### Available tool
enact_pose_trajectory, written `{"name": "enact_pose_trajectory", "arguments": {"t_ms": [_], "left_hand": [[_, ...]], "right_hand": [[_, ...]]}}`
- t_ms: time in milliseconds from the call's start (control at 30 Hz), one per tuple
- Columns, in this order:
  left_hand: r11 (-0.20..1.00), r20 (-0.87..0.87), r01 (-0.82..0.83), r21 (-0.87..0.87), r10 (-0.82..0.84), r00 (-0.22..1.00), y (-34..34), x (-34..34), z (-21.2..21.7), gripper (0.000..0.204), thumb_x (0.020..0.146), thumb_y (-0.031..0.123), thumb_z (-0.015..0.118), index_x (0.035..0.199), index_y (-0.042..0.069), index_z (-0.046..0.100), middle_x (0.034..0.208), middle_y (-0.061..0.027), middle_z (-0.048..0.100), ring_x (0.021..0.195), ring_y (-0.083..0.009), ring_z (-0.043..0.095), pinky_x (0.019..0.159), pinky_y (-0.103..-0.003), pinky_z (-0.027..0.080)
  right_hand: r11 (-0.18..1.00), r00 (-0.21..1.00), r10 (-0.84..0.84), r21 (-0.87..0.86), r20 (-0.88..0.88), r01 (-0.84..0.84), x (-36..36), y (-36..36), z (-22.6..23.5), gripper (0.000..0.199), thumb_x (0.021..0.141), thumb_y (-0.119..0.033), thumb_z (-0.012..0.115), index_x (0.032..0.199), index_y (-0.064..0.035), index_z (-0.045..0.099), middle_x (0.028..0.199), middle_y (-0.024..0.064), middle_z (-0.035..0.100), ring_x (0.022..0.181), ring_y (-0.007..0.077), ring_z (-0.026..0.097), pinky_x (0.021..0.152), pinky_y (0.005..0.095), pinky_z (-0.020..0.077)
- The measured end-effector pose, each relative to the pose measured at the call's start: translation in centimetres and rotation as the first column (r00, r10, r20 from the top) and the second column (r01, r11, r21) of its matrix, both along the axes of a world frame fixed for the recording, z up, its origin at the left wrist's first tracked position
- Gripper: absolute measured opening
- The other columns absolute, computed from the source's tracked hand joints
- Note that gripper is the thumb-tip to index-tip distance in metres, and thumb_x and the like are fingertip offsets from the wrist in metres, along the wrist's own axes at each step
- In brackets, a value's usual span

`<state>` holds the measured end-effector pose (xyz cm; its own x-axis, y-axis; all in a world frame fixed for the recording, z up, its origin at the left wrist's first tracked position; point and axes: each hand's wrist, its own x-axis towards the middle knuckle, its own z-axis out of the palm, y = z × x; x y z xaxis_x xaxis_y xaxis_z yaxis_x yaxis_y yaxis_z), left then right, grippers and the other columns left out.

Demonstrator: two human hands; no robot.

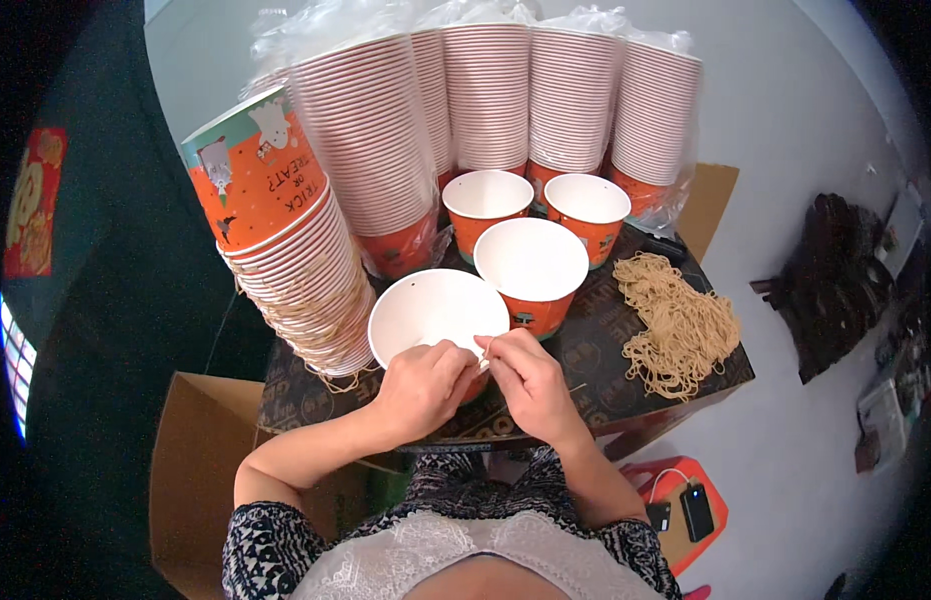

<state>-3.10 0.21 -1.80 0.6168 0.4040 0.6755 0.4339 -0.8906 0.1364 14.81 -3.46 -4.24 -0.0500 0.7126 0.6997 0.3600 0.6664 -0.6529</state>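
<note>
The nearest paper bucket [425,310], white inside and orange outside, stands mouth up at the table's front edge. On its near rim my left hand [428,388] is closed, fingers curled against the wall. Beside it my right hand [525,385] pinches at the same rim; a small pale bit shows at the fingertips, too small to tell if it is cord. Touching behind is a second orange bucket [533,262]. A tangled heap of beige cord loops [677,325] lies to the right.
Left stands a leaning stack of nested buckets [300,290] with cords hanging from their rims. Tall plastic-wrapped bucket stacks [485,100] line the back. Two single buckets [488,195] stand before them. An open cardboard box [200,470] and an orange stool [690,500] flank me below.
</note>
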Motion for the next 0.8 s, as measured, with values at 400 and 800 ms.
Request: {"name": "enact_pose_trajectory", "arguments": {"t_ms": [400,800], "left_hand": [[0.977,0.134,0.097,-0.192,-0.072,0.988,0.3,-0.5,-0.1,0.017,0.081,0.003,0.071,0.089,0.003,0.057,0.077,-0.0128,0.063,0.066,-0.0309,0.066,0.055,-0.039,0.052],[0.991,0.137,0.104,-0.088,-0.091,0.986,0.3,0.0,0.3,0.015,0.079,0.003,0.07,0.091,0.005,0.062,0.076,-0.0105,0.06,0.062,-0.0294,0.064,0.054,-0.038,0.052]], "right_hand": [[0.986,0.988,0.063,-0.142,-0.138,-0.083,-0.9,-0.3,-0.9,0.007,0.087,0.007,0.059,0.093,0.0041,0.058,0.104,0.0072,0.054,0.082,0.01,0.053,0.069,0.0231,0.0446],[0.991,0.999,0.046,-0.123,-0.014,-0.048,-0.9,-0.3,-0.6,0.015,0.088,0.005,0.056,0.102,0.0056,0.059,0.112,0.0146,0.053,0.097,0.0247,0.058,0.081,0.0305,0.0484]]}}
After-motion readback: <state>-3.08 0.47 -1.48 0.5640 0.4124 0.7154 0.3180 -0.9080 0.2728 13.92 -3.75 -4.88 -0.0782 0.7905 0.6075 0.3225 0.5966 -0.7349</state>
